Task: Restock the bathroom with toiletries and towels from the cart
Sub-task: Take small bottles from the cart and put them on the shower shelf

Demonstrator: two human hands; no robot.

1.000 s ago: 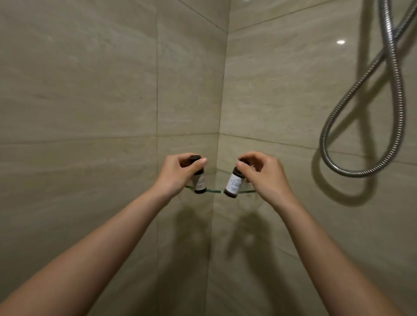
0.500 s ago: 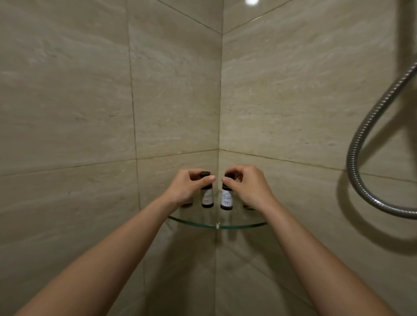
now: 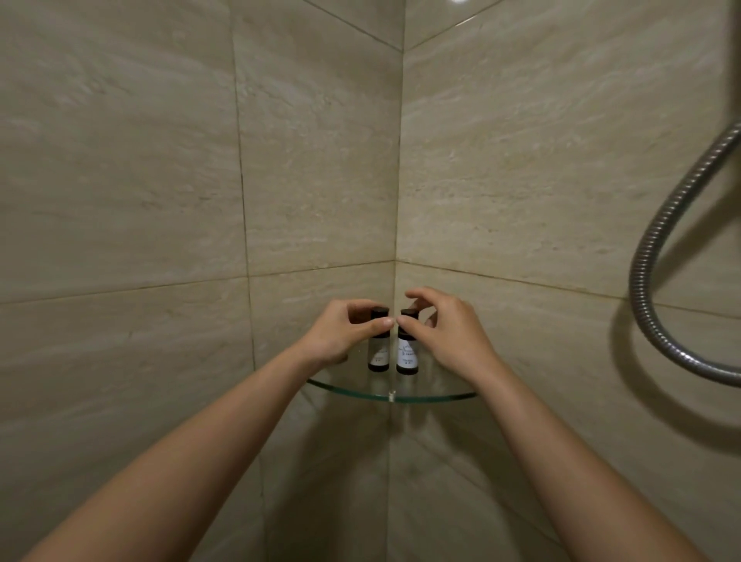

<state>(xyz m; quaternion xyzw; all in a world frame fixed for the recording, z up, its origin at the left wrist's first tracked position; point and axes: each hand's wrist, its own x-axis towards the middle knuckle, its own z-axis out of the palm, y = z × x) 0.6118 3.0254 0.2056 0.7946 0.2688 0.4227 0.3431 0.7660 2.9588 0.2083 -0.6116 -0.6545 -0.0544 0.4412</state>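
The left bottle [image 3: 378,349] and right bottle [image 3: 407,353] stand almost touching near the back corner of the glass shelf [image 3: 441,395], left hand [image 3: 341,333] and right hand [image 3: 453,337] at their caps. The strip along the front edge is free; walls [image 3: 320,160] close behind.

Bare forearms stretched forward, left hand [image 3: 341,333] pinching left bottle [image 3: 378,351] cap, right hand [image 3: 449,333] curled round right bottle [image 3: 407,355] top

— What are the walls [image 3: 120,160] like?
— Large beige tiles with thin joints. Two walls meet in a corner [image 3: 399,160].
— And in the corner?
— A glass shelf [image 3: 361,391] with a curved front edge. On the right wall a metal hose [image 3: 657,240] bends and throws a shadow. A glare [image 3: 459,1] shines at the top.
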